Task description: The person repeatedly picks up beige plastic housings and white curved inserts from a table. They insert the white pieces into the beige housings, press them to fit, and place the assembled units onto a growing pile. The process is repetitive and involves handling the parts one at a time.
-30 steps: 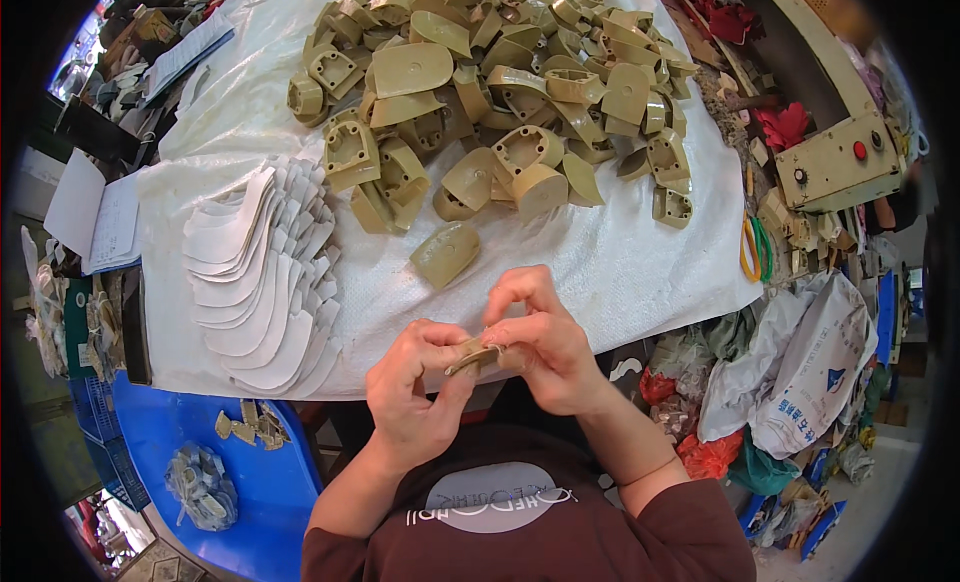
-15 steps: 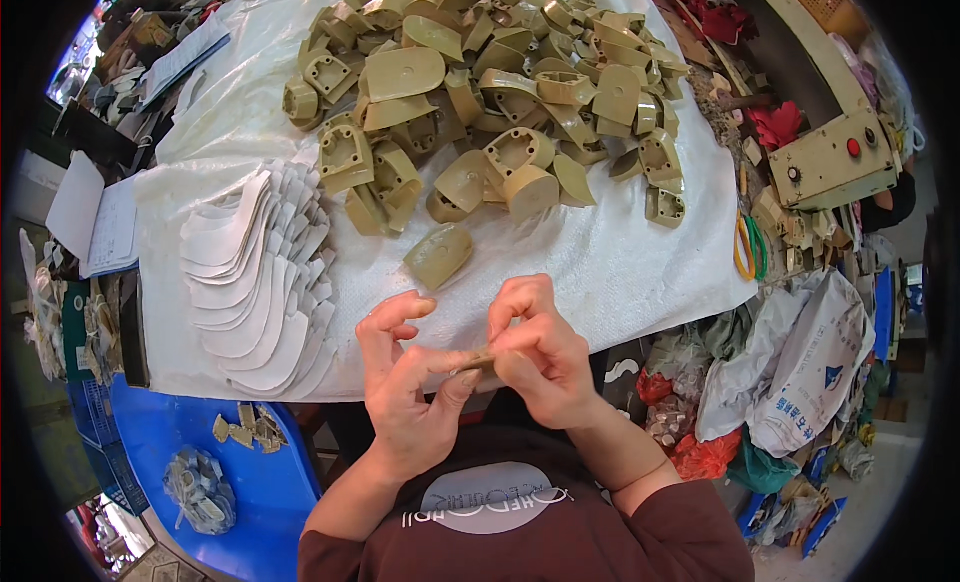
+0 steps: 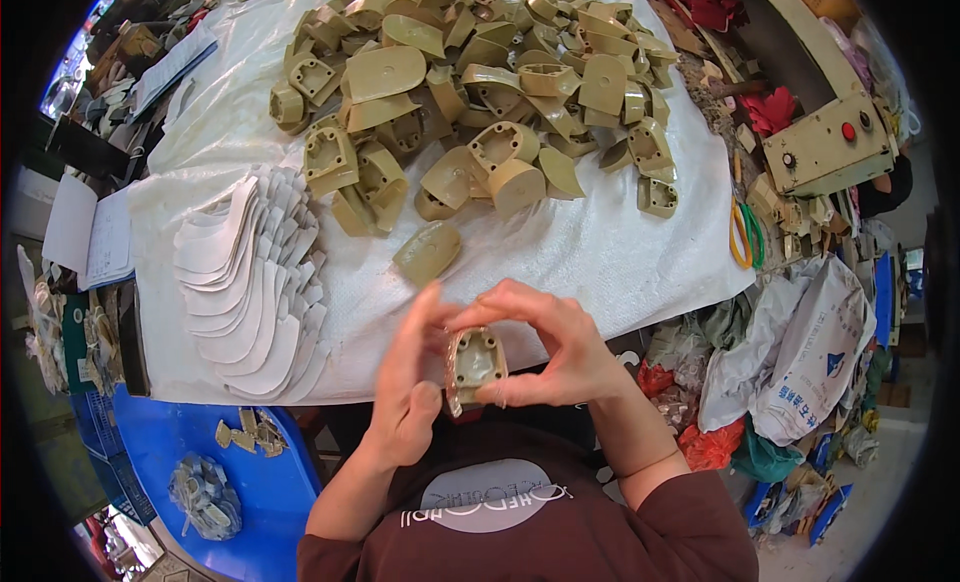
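A tan plastic shoe heel [image 3: 479,362] is held upright in front of my chest, its hollow side with several screw holes facing me. My right hand [image 3: 560,350] grips it, fingers over the top and thumb at the lower edge. Beside its left side is my left hand [image 3: 402,397], fingers stretched out and slightly blurred; whether they touch the heel I cannot tell. A single heel [image 3: 427,253] lies on the white sheet [image 3: 600,272] just beyond my hands. Farther back is a big heap of tan heels [image 3: 390,74]. On the left, thin curved whitish pieces [image 3: 240,302] lie in overlapping rows.
A blue stool or table [image 3: 265,492] at the lower left bears a plastic-wrapped bundle [image 3: 204,497] and small tan bits. An open notebook [image 3: 105,237] sits at the left edge. On the right are a control box [image 3: 830,152], rubber bands [image 3: 741,237] and plastic bags [image 3: 810,352].
The thin edge between my fingertips has given way to a heel held with its hollow side toward me. My left hand has let go of its pinch and straightened its fingers.
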`<act>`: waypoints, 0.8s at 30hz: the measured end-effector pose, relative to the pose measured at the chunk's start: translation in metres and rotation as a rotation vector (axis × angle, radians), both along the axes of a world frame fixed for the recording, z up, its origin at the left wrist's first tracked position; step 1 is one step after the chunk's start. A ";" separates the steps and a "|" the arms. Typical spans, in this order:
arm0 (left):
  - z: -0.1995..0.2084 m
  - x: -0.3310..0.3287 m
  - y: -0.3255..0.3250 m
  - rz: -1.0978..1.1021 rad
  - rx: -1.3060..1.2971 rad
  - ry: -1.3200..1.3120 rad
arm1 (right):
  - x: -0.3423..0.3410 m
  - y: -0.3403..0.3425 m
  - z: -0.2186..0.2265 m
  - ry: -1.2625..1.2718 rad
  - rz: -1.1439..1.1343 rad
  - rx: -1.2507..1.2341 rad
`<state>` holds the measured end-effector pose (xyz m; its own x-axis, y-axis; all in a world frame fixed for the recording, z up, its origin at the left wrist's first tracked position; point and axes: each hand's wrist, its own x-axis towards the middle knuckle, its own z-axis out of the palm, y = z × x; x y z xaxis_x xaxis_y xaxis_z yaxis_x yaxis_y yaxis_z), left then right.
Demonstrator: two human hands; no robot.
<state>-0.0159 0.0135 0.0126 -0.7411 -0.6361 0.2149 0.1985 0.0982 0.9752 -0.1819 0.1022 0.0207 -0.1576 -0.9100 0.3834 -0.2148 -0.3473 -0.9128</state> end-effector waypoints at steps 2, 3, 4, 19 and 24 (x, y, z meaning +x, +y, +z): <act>0.002 0.001 0.001 -0.208 0.263 -0.108 | 0.009 0.000 -0.002 -0.005 0.000 -0.029; 0.002 0.001 0.002 -0.219 0.311 -0.099 | 0.014 0.000 -0.008 -0.041 -0.013 -0.043; 0.003 0.002 0.002 -0.230 0.358 -0.090 | 0.017 -0.001 -0.011 -0.076 -0.027 -0.056; -0.009 -0.014 0.023 0.104 0.122 0.022 | 0.038 -0.017 -0.016 -0.543 0.109 0.093; 0.000 -0.015 0.018 0.199 0.267 0.042 | 0.055 -0.009 -0.023 -0.233 -0.085 -0.009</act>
<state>-0.0306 0.0317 0.0125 -0.5910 -0.8052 0.0490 0.2421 -0.1191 0.9629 -0.1272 0.0929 -0.0022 -0.3189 -0.8862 0.3361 -0.0282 -0.3456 -0.9380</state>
